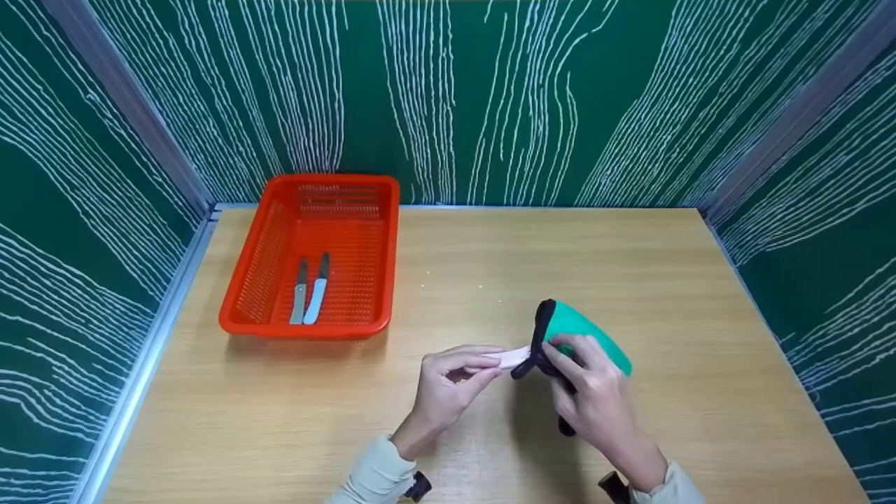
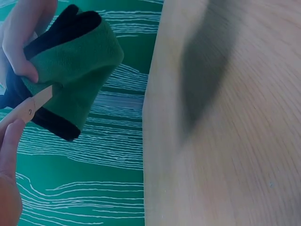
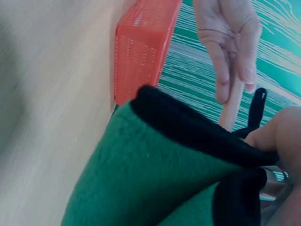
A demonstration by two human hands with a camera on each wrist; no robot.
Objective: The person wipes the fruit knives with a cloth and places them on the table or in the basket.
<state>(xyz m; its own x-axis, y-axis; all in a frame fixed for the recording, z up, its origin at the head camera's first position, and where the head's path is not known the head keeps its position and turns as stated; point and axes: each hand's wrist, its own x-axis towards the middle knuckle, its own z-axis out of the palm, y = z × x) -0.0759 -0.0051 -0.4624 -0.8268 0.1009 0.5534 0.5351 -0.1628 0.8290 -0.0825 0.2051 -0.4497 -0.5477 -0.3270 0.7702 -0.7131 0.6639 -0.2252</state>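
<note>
My left hand (image 1: 448, 385) grips the pale pink handle of a small knife (image 1: 514, 358) between thumb and fingers. In the left wrist view, the short blade (image 2: 43, 97) lies against the green cloth (image 2: 77, 66), which has a thick black edge. My right hand (image 1: 595, 392) pinches the cloth near its black border, beside the knife, with the fabric draping away to the right. From the right wrist, the green cloth (image 3: 141, 174) covers much of the view, and the knife handle (image 3: 232, 106) runs from my left hand toward the black border.
A red perforated basket (image 1: 381, 280) stands at the back left of the wooden table (image 1: 294, 420). Inside it lie a grey-handled knife (image 1: 299, 297) and a light blue-handled knife (image 1: 316, 297). Tiny pale crumbs dot the tabletop. Green walls with white lines enclose the table.
</note>
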